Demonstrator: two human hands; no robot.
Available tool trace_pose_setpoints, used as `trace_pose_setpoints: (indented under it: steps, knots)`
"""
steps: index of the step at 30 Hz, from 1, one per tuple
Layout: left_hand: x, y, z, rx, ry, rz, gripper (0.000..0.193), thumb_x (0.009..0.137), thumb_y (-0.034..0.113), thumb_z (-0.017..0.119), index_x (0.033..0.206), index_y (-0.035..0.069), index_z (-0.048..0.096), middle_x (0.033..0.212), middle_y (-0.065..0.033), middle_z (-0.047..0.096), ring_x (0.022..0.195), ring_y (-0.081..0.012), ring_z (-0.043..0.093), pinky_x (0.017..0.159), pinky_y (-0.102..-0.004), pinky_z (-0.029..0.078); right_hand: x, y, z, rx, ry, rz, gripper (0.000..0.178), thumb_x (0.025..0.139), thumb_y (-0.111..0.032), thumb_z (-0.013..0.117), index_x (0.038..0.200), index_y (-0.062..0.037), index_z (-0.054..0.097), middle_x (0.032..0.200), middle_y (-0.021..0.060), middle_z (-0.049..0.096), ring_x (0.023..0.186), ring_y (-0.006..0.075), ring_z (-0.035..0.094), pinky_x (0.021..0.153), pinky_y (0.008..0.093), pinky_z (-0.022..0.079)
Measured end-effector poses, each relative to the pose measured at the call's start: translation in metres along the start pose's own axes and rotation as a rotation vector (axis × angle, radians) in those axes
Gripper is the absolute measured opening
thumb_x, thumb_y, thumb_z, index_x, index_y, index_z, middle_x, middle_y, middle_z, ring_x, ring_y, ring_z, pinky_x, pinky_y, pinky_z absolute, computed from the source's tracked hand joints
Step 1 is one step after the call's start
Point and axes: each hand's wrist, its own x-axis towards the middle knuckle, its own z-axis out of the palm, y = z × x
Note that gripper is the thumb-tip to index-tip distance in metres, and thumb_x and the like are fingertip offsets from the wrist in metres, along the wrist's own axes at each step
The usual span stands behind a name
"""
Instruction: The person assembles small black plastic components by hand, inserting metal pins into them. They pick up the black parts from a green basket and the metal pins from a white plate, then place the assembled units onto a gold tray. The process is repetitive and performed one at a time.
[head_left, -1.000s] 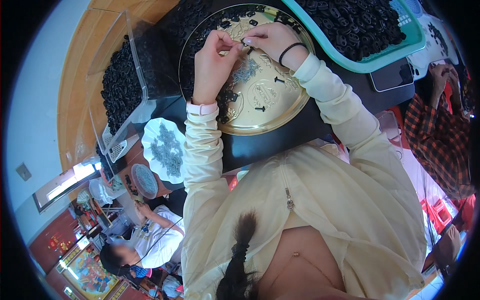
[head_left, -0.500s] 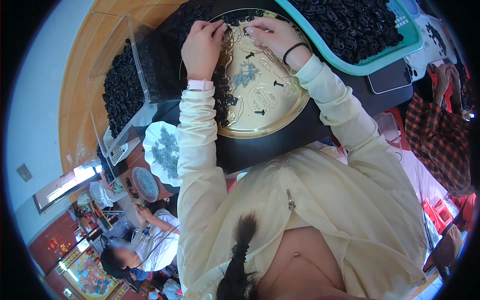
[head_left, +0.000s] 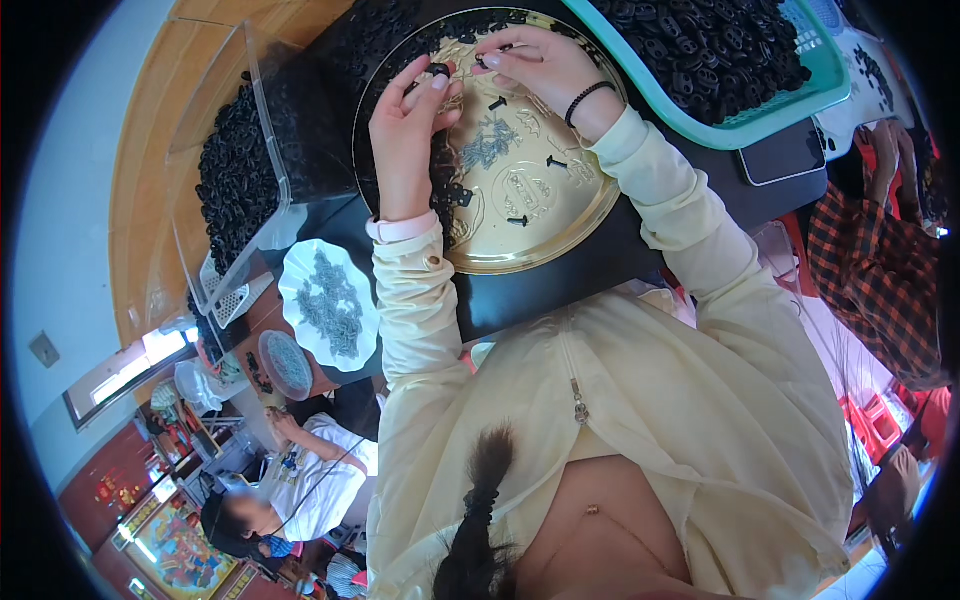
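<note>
My left hand [head_left: 402, 150] is raised over the left part of a round gold tray [head_left: 575, 225]. Between its thumb and fingers sits a small black plastic piece [head_left: 438, 69]. Close by on the right, my right hand [head_left: 550, 75] pinches another small dark piece [head_left: 482, 62], mostly hidden by the fingertips. Small silvery metal springs [head_left: 487, 146] lie heaped mid-tray. Around them are a few black T-shaped plungers [head_left: 556, 162]. Loose black parts [head_left: 457, 195] line the tray's left side and far edge.
A teal basket [head_left: 690, 125] of black two-holed cord-lock pieces stands at the far right, beside a phone [head_left: 780, 155]. Left are a clear bin [head_left: 285, 165] of black parts and a white scalloped dish [head_left: 290, 285] of springs. Another person [head_left: 320, 465] sits lower left; a checked sleeve [head_left: 870, 270] shows right.
My left hand has come back from the tray's far left, turned palm inward, and now shows a black piece in its fingers. My right hand has shifted slightly left.
</note>
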Motion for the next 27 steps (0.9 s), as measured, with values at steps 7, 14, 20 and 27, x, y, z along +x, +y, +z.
trace_pose_setpoints:
  steps: [7, 14, 20, 27]
  knots:
    - [-0.009, -0.002, 0.008, -0.026, 0.052, 0.022, 0.03, 0.085, 0.015, 0.064, 0.111, 0.001, 0.059, 0.097, -0.005, 0.065, 0.084, -0.0098, 0.061, 0.061, -0.0181, 0.048, -0.007, -0.006, 0.001, -0.039, -0.02, 0.062, 0.028, 0.086, -0.017, 0.062, 0.111, -0.0054, 0.062, 0.094, 0.0035, 0.065, 0.083, 0.0078, 0.06, 0.075, 0.0205, 0.049]
    - [-0.011, 0.0, 0.007, -0.071, 0.063, -0.03, 0.029, 0.082, 0.016, 0.067, 0.107, 0.001, 0.062, 0.088, -0.0034, 0.064, 0.078, -0.0073, 0.059, 0.057, -0.0169, 0.047, -0.007, -0.011, 0.002, -0.161, 0.016, 0.086, 0.026, 0.084, -0.02, 0.065, 0.105, -0.0045, 0.066, 0.084, -0.0013, 0.063, 0.077, 0.0062, 0.057, 0.07, 0.0202, 0.048]
    - [-0.011, -0.001, 0.007, -0.077, 0.073, -0.017, 0.029, 0.082, 0.015, 0.068, 0.107, 0.001, 0.062, 0.089, -0.0047, 0.065, 0.078, -0.0075, 0.06, 0.056, -0.0171, 0.047, -0.007, -0.012, 0.002, -0.185, 0.014, 0.104, 0.029, 0.082, -0.022, 0.067, 0.104, -0.0037, 0.066, 0.089, 0.0008, 0.065, 0.079, 0.0071, 0.058, 0.072, 0.0206, 0.048]
    - [-0.011, -0.001, 0.008, -0.038, 0.085, 0.006, 0.029, 0.082, 0.015, 0.067, 0.106, 0.001, 0.062, 0.088, -0.0049, 0.064, 0.077, -0.0075, 0.06, 0.055, -0.0172, 0.048, -0.008, -0.015, 0.002, -0.249, 0.016, 0.094, 0.029, 0.082, -0.023, 0.068, 0.104, -0.0032, 0.066, 0.09, 0.0018, 0.066, 0.081, 0.0079, 0.059, 0.073, 0.0211, 0.047]
